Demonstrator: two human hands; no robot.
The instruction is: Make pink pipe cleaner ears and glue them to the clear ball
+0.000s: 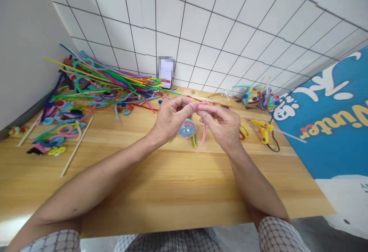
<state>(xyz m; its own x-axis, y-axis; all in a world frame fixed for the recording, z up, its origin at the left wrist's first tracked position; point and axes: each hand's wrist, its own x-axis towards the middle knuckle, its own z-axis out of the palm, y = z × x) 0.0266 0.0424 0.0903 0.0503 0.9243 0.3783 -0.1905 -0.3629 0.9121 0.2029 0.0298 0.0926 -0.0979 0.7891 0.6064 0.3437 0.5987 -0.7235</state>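
Both my hands meet above the middle of the table, pinching one pink pipe cleaner (204,132). My left hand (174,115) grips it between thumb and forefinger, where the pink strand looks bent or coiled. Close beside it, my right hand (220,123) pinches the same strand, and one loose end hangs down below the fingers. Behind and beneath the hands a clear plastic ball (186,128) with blue and pink inside rests on the table, partly covered by my left hand. A short green and yellow piece (194,140) lies beside the ball.
A big heap of coloured pipe cleaners (115,81) lies at the back left, with finished fuzzy pieces (57,129) and wooden sticks (77,146) nearer. A phone (166,72) leans on the tiled wall. At right are scissors (244,131), a yellow glue gun (263,130) and decorated balls (254,98).
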